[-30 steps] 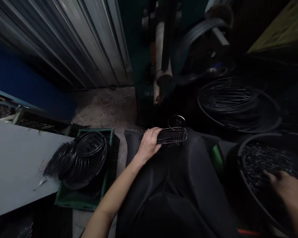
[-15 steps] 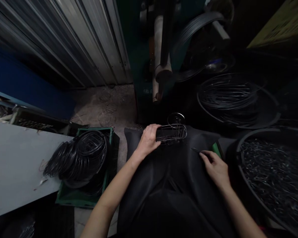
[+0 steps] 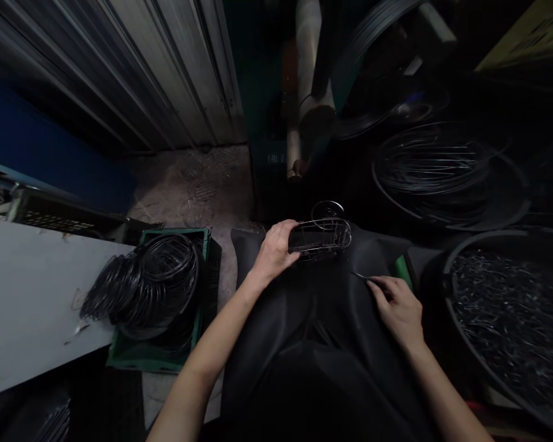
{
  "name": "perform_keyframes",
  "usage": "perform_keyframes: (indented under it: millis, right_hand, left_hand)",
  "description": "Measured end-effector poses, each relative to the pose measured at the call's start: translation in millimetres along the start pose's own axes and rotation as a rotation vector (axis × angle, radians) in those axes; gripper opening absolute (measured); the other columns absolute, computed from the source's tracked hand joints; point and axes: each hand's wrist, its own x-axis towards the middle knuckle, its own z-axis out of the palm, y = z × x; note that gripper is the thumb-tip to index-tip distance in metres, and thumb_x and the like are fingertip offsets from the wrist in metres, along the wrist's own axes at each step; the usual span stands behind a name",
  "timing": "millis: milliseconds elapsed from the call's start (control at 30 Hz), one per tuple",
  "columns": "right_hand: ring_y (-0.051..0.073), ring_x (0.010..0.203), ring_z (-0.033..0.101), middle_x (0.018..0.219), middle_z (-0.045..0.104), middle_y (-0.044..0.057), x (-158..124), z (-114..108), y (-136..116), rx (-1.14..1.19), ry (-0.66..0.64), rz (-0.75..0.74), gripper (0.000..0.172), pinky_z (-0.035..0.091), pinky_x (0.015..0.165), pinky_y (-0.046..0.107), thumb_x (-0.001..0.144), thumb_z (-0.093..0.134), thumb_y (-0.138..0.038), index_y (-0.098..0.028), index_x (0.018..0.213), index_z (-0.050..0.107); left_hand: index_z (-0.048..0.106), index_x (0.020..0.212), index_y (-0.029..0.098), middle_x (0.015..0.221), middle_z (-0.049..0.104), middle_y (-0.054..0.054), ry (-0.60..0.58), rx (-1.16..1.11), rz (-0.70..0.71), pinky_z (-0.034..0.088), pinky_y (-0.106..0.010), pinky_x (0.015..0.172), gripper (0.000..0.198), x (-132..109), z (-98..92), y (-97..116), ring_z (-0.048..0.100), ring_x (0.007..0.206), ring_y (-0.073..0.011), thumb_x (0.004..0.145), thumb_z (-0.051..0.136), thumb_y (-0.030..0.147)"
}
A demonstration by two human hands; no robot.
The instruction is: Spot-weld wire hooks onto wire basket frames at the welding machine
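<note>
My left hand (image 3: 276, 248) is closed around the left end of a small wire rack (image 3: 325, 236), an oblong frame of bent metal wire held above my lap. A round wire ring (image 3: 328, 209) stands up at the rack's far side. Between thumb and fingertips, my right hand (image 3: 399, 307) pinches a short thin piece of wire (image 3: 359, 275), its tip pointing left toward the rack but apart from it. A black apron (image 3: 313, 368) covers my lap under both hands.
At right stands a tub (image 3: 447, 288) full of small wire pieces. Behind it, another tub (image 3: 380, 178) holds wire parts. A green crate (image 3: 120, 356) with stacked wire rings (image 3: 166, 276) is at left, beside a grey board (image 3: 27, 307). A machine's metal cylinder (image 3: 311, 55) juts out ahead.
The view has shifted slightly. My left hand keeps its grip on the wire rack, and my right hand still pinches the short wire, now seen more clearly.
</note>
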Motion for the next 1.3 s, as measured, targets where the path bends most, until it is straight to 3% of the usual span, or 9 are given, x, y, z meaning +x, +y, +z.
perform_keyframes:
  millis: [133,200,367,500,633,767,967,1167,1300]
  right_hand:
    - [0.019,0.071,0.063,0.081,0.067,0.005,1.3,-9.0,-20.1,0.232,-0.001,0.226,0.038,0.052,0.071,0.034,0.074,0.058,-0.056,-0.020,0.086,0.066]
    - [0.018,0.066,0.063,0.076,0.067,0.004,7.8,-13.5,-44.5,0.395,-0.019,0.313,0.038,0.054,0.066,0.032,0.070,0.065,-0.054,-0.020,0.087,0.066]
    - [0.018,0.066,0.065,0.072,0.066,0.004,31.4,-12.5,-117.2,0.666,-0.131,0.253,0.035,0.055,0.059,0.029,0.067,0.071,-0.048,-0.017,0.083,0.066]
    - [0.017,0.061,0.065,0.067,0.065,0.004,53.5,-3.0,-148.6,0.734,-0.204,0.238,0.038,0.052,0.052,0.025,0.064,0.073,-0.049,-0.015,0.079,0.065]
    - [0.017,0.059,0.064,0.062,0.063,0.002,75.6,10.2,-161.0,0.790,-0.258,0.272,0.039,0.050,0.048,0.022,0.060,0.075,-0.050,-0.015,0.072,0.061]
    - [0.017,0.061,0.065,0.063,0.062,0.001,91.0,23.0,-171.0,0.867,-0.246,0.263,0.038,0.049,0.047,0.021,0.058,0.077,-0.048,-0.016,0.071,0.060]
    - [0.020,0.070,0.067,0.076,0.065,0.003,93.3,33.3,-176.4,0.832,-0.256,0.202,0.041,0.052,0.053,0.025,0.063,0.072,-0.051,-0.017,0.082,0.062]
    - [0.018,0.070,0.063,0.077,0.067,0.003,83.9,40.1,-177.5,0.540,-0.082,0.031,0.032,0.050,0.069,0.030,0.076,0.062,-0.049,-0.019,0.084,0.066]
    - [0.017,0.067,0.062,0.080,0.067,0.003,78.3,50.4,-177.1,0.512,-0.008,0.008,0.033,0.050,0.067,0.029,0.080,0.058,-0.049,-0.019,0.091,0.065]
  left_hand:
    - [0.055,0.089,0.018,0.120,0.047,-0.011,-0.054,0.054,-0.031,0.045,-0.043,0.095,0.026,-0.6,0.8,1.1,0.048,0.114,-0.0261,0.067,0.065,0.009]
    - [0.055,0.085,0.018,0.118,0.046,-0.011,-0.024,0.066,-0.050,0.046,-0.041,0.094,0.023,-0.7,-2.3,1.4,0.048,0.113,-0.0255,0.066,0.065,0.009]
    - [0.043,0.115,0.018,0.115,0.050,-0.009,0.074,0.043,-0.041,0.045,-0.038,0.096,0.053,7.9,-20.8,4.2,0.051,0.111,-0.0221,0.067,0.062,0.009]
    - [0.035,0.124,0.018,0.118,0.052,-0.010,0.098,0.087,0.017,0.043,-0.041,0.101,0.063,16.3,-30.7,5.4,0.051,0.114,-0.0234,0.068,0.061,0.008]
    - [0.033,0.126,0.016,0.120,0.054,-0.012,0.126,0.172,0.086,0.037,-0.046,0.107,0.065,19.6,-32.9,3.3,0.051,0.117,-0.0249,0.068,0.061,0.009]
    - [0.033,0.127,0.017,0.121,0.055,-0.012,0.119,0.191,0.117,0.038,-0.046,0.106,0.065,21.5,-35.3,1.4,0.051,0.118,-0.0244,0.069,0.060,0.009]
    - [0.035,0.125,0.018,0.119,0.056,-0.011,0.127,0.164,0.126,0.037,-0.048,0.107,0.061,25.1,-40.8,-0.8,0.053,0.116,-0.0235,0.069,0.058,0.008]
    - [0.035,0.124,0.016,0.119,0.055,-0.011,0.145,0.153,0.110,0.035,-0.046,0.110,0.061,26.1,-43.1,-3.7,0.052,0.116,-0.0226,0.068,0.058,0.007]
    - [0.034,0.126,0.017,0.119,0.055,-0.010,0.183,0.144,0.118,0.036,-0.049,0.109,0.061,26.9,-43.9,-5.9,0.052,0.117,-0.0227,0.070,0.057,0.007]
